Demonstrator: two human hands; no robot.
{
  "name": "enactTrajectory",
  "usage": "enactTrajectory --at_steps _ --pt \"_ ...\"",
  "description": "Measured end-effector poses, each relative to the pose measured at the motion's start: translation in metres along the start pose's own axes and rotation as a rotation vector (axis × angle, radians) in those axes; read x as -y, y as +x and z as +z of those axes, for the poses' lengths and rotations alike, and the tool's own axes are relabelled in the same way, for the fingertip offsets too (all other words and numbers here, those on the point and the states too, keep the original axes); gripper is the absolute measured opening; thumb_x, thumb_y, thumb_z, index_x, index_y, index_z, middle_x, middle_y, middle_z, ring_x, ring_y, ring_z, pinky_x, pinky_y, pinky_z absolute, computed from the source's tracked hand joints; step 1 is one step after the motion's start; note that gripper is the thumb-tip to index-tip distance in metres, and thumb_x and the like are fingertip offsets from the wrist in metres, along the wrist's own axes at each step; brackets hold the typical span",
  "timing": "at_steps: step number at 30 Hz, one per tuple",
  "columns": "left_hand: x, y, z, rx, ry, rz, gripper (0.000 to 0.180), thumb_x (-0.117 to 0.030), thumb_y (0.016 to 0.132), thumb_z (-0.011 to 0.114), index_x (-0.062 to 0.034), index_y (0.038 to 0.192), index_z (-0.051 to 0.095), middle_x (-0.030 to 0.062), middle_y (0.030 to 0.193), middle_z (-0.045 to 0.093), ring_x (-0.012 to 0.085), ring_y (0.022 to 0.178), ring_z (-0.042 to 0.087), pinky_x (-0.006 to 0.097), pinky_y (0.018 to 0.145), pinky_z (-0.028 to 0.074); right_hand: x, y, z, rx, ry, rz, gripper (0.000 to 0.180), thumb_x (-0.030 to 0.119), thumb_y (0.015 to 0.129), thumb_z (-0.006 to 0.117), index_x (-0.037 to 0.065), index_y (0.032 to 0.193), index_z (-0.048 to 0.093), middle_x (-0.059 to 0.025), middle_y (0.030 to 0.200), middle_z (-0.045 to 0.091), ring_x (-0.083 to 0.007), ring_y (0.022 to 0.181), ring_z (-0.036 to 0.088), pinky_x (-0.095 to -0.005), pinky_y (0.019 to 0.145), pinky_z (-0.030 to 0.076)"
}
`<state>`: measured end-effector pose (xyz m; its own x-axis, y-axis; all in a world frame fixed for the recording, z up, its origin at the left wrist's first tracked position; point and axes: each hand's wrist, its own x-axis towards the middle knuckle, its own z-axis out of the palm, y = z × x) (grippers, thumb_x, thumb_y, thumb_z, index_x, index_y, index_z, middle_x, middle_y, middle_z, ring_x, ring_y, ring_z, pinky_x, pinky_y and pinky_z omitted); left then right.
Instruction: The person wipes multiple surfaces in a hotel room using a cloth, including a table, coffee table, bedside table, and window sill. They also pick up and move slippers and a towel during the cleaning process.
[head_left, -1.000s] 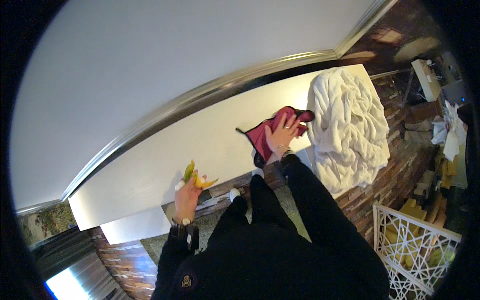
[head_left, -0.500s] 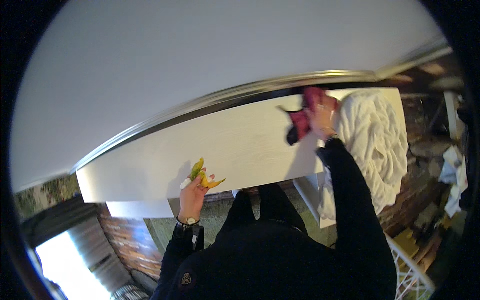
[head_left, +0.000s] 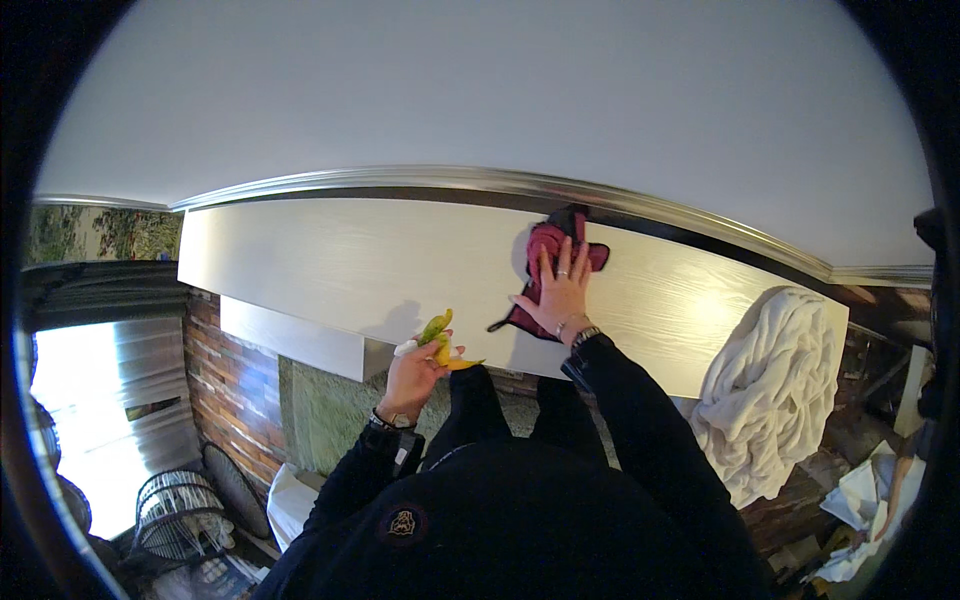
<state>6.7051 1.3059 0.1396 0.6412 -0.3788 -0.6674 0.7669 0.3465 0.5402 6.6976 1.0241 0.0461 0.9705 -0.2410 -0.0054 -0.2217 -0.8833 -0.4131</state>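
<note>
In my left hand (head_left: 412, 380), above the front edge of a long white wood-grain top (head_left: 350, 260), is a yellow-green banana peel (head_left: 437, 327). Its yellow end droops past my fingertips. A small white piece (head_left: 404, 347) shows beside my fingers; what it is I cannot make out. My right hand (head_left: 564, 297) lies flat with fingers spread, pressing on a crumpled dark red cloth (head_left: 545, 240) with black edging. The cloth rests on the white top near its back edge, and my palm hides part of it.
A heaped white blanket (head_left: 775, 385) covers the top's right end and hangs over the front. Below the left front juts a white box-like part (head_left: 290, 335). Behind runs a silver-edged grey panel (head_left: 480, 100). A dark wire basket (head_left: 180, 515) stands lower left.
My right hand and the red cloth have slid left along the white top, away from the blanket. My left hand still holds the peel. The whole view has turned.
</note>
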Motion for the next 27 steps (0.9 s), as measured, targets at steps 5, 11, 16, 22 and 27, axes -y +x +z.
enactTrajectory --at_steps 5,11,16,22,27 --pt "-0.006 -0.002 -0.031 -0.016 0.082 0.079 0.043 -0.007 0.095 0.048 0.0013 0.137 0.041 0.0162 0.129 0.054 0.0389 0.112 0.057 0.050 0.097 0.046 0.038 0.053 0.030 -0.017 -0.061 0.021 0.105 0.072 0.071 0.061 0.011 0.149 0.026 -0.0290 0.154 0.007 -0.0545 0.139 -0.001 -0.0648 0.110 0.010" --pt "-0.098 -0.056 -0.156 -0.151 -0.078 0.227 0.042 -0.006 0.092 0.052 0.0031 0.133 0.044 0.0157 0.123 0.057 0.0366 0.108 0.059 0.051 0.095 0.047 0.223 0.132 0.082 -0.036 0.092 -0.249 0.106 0.058 0.061 0.078 0.009 0.144 0.034 -0.0304 0.151 0.019 -0.0554 0.137 0.013 -0.0652 0.111 0.011" --pt "-0.119 -0.095 -0.234 -0.295 -0.189 0.279 0.044 -0.009 0.095 0.051 0.0016 0.137 0.043 0.0140 0.130 0.055 0.0371 0.114 0.056 0.051 0.096 0.047 0.325 0.096 0.122 0.206 -0.004 -0.558 0.099 0.060 0.064 0.073 0.015 0.145 0.037 -0.0245 0.154 0.018 -0.0499 0.141 0.009 -0.0608 0.113 0.015" --pt "-0.133 -0.080 -0.250 -0.234 -0.193 0.238 0.044 -0.009 0.094 0.053 -0.0015 0.136 0.044 0.0125 0.132 0.053 0.0337 0.117 0.053 0.049 0.097 0.047 0.235 0.021 0.101 0.097 0.110 -0.581 0.075 0.050 0.078 0.067 0.021 0.143 0.041 -0.0180 0.156 0.017 -0.0426 0.143 0.011 -0.0599 0.113 0.017" --pt "-0.138 -0.059 -0.223 -0.081 -0.152 0.219 0.047 -0.009 0.095 0.050 -0.0025 0.141 0.038 0.0145 0.136 0.049 0.0369 0.118 0.052 0.051 0.099 0.045 0.090 -0.074 0.036 -0.041 -0.054 -0.078 0.071 0.041 0.077 0.070 0.009 0.136 0.047 -0.0224 0.152 0.024 -0.0456 0.141 0.016 -0.0555 0.114 0.018"
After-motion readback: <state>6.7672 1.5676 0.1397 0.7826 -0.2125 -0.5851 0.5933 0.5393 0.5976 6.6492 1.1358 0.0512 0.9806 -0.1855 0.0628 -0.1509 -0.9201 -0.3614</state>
